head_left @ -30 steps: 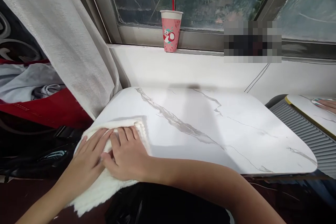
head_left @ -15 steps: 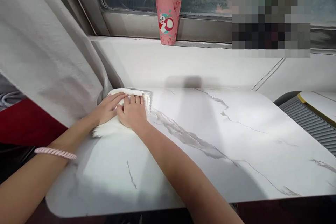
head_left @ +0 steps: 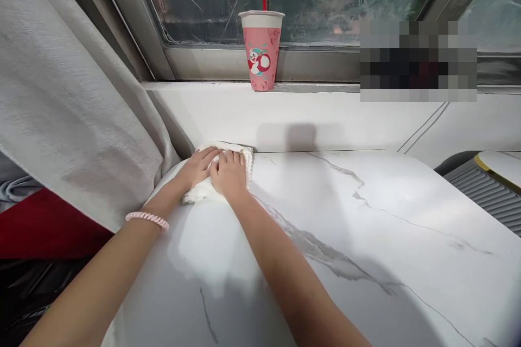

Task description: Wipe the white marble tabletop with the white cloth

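A white cloth (head_left: 203,193) with a scalloped edge lies on the white marble-patterned table (head_left: 378,179), at its far left corner against the wall. My left hand (head_left: 197,168) rests flat on the cloth with its fingers stretched out. Beside it, my right hand (head_left: 231,174) presses down on the same cloth, fingers extended and thumb toward the left hand. The two hands almost touch. Part of the cloth is hidden under them. A pink twisted band (head_left: 147,219) circles my left wrist.
A pink paper cup (head_left: 262,57) with a red straw stands on the window ledge. To the left hangs a grey curtain (head_left: 81,92), close to my left arm, with red fabric (head_left: 49,227) below it. A grey ribbed surface (head_left: 482,190) lies beyond the table's right edge.
Both hands and the cloth have slid right along the wall, deeper into the table's far edge. The view has tilted up slightly, so the cup appears lower.
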Available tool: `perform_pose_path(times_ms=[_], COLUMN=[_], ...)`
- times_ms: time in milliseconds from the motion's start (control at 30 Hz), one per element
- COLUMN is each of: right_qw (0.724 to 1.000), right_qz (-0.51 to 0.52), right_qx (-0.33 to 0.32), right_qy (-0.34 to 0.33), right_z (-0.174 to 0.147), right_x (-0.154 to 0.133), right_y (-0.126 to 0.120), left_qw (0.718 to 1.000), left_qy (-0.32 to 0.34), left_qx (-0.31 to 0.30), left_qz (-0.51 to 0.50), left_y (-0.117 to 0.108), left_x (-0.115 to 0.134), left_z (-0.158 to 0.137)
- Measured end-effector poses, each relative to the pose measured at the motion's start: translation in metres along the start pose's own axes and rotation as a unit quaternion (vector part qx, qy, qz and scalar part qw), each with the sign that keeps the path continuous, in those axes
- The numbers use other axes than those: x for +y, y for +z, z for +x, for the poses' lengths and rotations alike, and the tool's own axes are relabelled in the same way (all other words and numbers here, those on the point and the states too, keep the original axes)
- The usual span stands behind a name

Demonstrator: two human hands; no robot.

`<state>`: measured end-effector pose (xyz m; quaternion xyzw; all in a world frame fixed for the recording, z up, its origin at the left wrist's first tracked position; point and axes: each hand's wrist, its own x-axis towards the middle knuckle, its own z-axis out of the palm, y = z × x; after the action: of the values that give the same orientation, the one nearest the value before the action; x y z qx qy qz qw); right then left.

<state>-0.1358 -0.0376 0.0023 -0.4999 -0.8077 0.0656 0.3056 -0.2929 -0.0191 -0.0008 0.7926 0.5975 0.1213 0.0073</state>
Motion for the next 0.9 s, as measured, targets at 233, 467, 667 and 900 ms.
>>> perform_pose_path(times_ms=[233,467,667,900], right_qw=[0.995,0.980,0.979,0.988], right_qz=[0.020,0.042,0.044,0.015], right_qx=[-0.048,-0.088,-0.104,-0.109], right_qy=[-0.084,-0.171,-0.167,-0.108], right_z=[-0.078,-0.210,-0.244,-0.167], right_x=[0.003,0.013,0.028,0.064], right_y=[-0.045,-0.126,-0.150,-0.126], left_qw=[0.998,0.995,0.997,1.000], left_qy=[-0.051,-0.050,-0.004,-0.011], left_qx=[-0.003,0.053,0.056,0.015], left_qz=[0.027,0.070,0.059,0.008], left_y=[-0.010,0.015,0.021,0.018], left_x=[0.083,0.187,0.225,0.198], left_z=[-0.092,-0.218,-0.232,-0.125])
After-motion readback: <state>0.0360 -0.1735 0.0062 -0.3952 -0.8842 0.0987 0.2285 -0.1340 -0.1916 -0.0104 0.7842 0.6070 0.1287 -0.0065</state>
